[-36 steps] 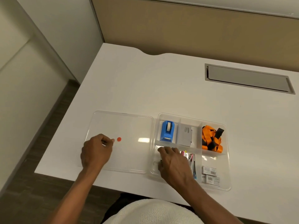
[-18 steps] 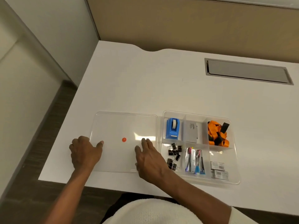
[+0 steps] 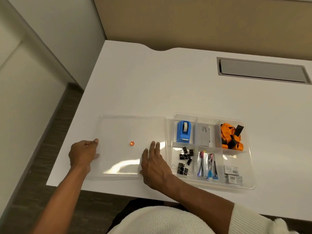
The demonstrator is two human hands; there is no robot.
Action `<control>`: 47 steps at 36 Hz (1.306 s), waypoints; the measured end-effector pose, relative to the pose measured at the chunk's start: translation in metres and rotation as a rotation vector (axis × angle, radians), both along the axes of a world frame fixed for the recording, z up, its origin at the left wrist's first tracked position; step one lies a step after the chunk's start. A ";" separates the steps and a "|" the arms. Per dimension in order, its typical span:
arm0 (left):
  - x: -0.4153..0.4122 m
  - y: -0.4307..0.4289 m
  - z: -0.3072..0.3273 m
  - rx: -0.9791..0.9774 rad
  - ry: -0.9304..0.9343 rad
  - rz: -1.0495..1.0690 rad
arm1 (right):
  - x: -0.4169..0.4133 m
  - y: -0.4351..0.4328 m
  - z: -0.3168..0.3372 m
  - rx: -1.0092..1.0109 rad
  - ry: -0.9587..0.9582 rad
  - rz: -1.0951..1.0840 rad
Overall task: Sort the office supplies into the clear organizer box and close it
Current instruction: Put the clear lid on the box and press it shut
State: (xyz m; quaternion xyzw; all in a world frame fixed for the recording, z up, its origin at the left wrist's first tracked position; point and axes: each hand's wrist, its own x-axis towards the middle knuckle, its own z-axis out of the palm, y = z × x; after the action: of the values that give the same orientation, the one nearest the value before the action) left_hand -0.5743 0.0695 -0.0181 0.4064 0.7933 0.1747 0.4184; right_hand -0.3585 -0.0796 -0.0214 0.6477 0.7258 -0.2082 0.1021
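The clear lid point(image 3: 131, 125) lies flat on the white desk, with a small orange dot point(image 3: 131, 143) on it. To its right stands the clear organizer box point(image 3: 250, 166), uncovered. Its compartments hold a blue tape dispenser point(image 3: 184, 131), a white card box point(image 3: 203, 135), an orange lanyard point(image 3: 231, 137), black binder clips point(image 3: 184, 160), small colourful staplers point(image 3: 207, 164) and two staple boxes point(image 3: 233, 174). My left hand point(image 3: 82, 153) grips the lid's left edge, thumb on top. My right hand point(image 3: 155, 168) lies on the lid's front right corner, fingers flat on it, thumb at the front edge.
A grey cable hatch point(image 3: 261, 70) is set into the desk point(image 3: 152, 85) at the back right. The desk's left edge drops to the floor beside a white wall. A tan partition runs along the back.
My right hand left the box's front left compartment and moved onto the lid. My left hand slid from the lid's surface to its left edge.
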 end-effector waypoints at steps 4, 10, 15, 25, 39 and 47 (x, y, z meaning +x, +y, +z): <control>-0.013 0.006 0.006 -0.001 -0.258 -0.029 | 0.001 0.005 0.008 -0.007 0.284 -0.217; -0.028 0.015 0.031 0.110 -0.341 -0.035 | 0.016 0.012 0.030 0.226 0.582 -0.467; -0.047 0.027 0.053 0.181 -0.445 -0.029 | 0.026 0.007 0.049 0.437 0.580 -0.463; 0.024 0.015 0.071 0.099 -0.663 -0.122 | 0.063 -0.019 0.073 0.676 0.540 -0.735; 0.187 -0.092 0.031 0.145 -0.370 -0.504 | 0.187 -0.126 0.046 0.718 0.266 -0.926; 0.224 -0.134 0.016 0.078 -0.151 -0.725 | 0.216 -0.159 0.025 0.598 0.221 -0.932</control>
State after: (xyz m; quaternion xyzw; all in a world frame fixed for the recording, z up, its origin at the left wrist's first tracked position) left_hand -0.3501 -0.0640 -0.0017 0.6628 0.5573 0.0748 0.4945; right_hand -0.1429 -0.2385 0.0034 0.8747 0.3969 -0.0831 -0.2654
